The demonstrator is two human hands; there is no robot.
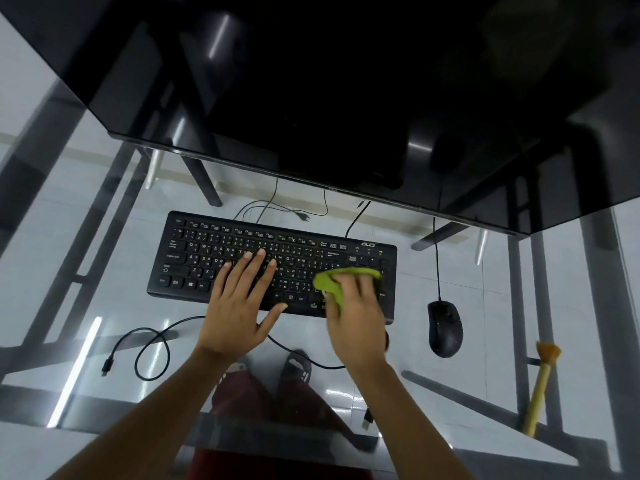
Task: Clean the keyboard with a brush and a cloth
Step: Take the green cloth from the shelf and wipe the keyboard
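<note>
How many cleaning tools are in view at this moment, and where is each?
2. The green cloth is bunched under the right hand on the right part of the keyboard. The brush lies untouched on the glass desk, right of the mouse. None seems hidden.

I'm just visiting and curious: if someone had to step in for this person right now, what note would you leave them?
Left hand: open, flat on the middle keys of the keyboard, steadying it.
Right hand: holds the green cloth pressed on the keyboard's right end.
Brush: lying on the glass desk at the far right, beyond the mouse.
Done: the brush is set aside, so brushing looks finished, though I can't confirm it.
Left: wipe the remaining keys, likely the middle and left side, then put the cloth down.
</note>
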